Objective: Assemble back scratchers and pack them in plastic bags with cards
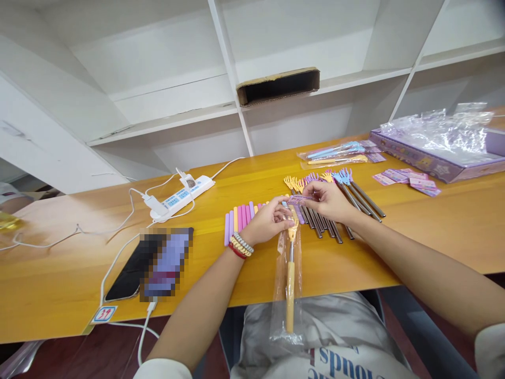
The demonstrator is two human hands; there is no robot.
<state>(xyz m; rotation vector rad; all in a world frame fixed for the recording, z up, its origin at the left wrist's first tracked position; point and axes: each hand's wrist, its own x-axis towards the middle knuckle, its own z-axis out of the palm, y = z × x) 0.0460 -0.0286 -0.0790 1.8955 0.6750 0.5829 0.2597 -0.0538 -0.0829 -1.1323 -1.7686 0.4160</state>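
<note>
My left hand (269,223) is closed on the top of a clear plastic bag (279,295) that hangs down past the table edge. Inside the bag is a back scratcher (291,284) with a yellow hand-shaped head and a yellow handle. Between finger and thumb, my right hand (326,201) pinches a small purple printed card (299,200) near the bag's top; the left fingers are close beside it. Just beyond my hands lie several back scratcher heads on metal rods (365,200), yellow, purple and blue. Coloured handle tubes (235,218) lie in a row, partly behind my left hand.
Bagged back scratchers (335,153) lie at the back. To the right are loose purple cards (406,179) and a purple box (442,167) heaped with clear bags. A power strip (183,197), cables and a phone (132,268) occupy the left. A shelf holds a cardboard box (278,79).
</note>
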